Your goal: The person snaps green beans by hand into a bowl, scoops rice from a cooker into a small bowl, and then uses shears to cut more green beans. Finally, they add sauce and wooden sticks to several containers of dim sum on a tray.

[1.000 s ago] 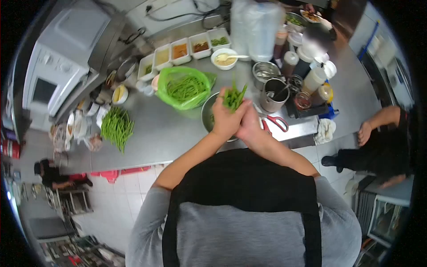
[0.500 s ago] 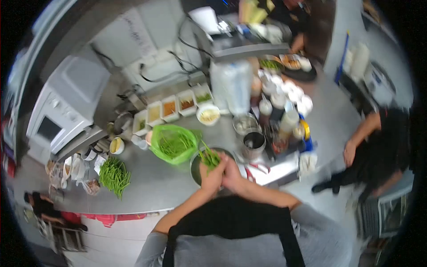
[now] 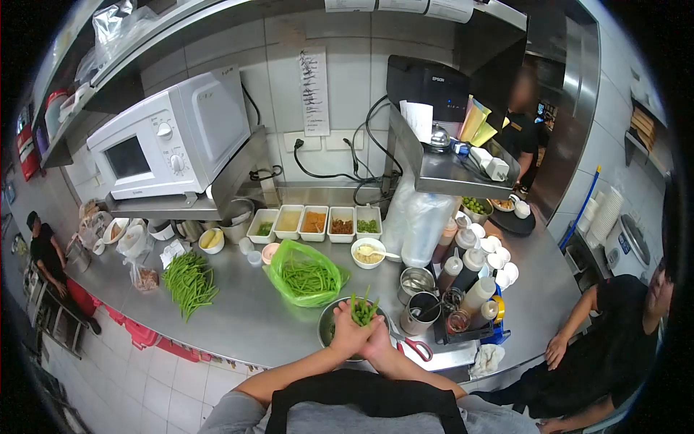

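Observation:
My left hand (image 3: 347, 334) and my right hand (image 3: 375, 344) are pressed together around a small bunch of cut green beans (image 3: 363, 312). The bean ends stick up above my fingers. Both hands are over a round metal bowl (image 3: 324, 335), whose inside they largely hide. Just behind it, a green plastic bag (image 3: 280, 289) stands open with many green beans in it. Red-handled scissors (image 3: 419, 350) lie to the right of the bowl, close to my right hand.
A pile of long green beans (image 3: 189, 281) lies on the left of the steel counter (image 3: 238, 318). White tubs (image 3: 314, 223) of ingredients line the wall beneath a microwave (image 3: 173, 137). Sauce bottles (image 3: 478, 293) crowd the right side. A person in black (image 3: 611, 333) stands at the right.
My view has tilted up, showing more of the wall and shelf. My hands remain together on the beans, which now point more upright. The person at the right appears nearer the counter.

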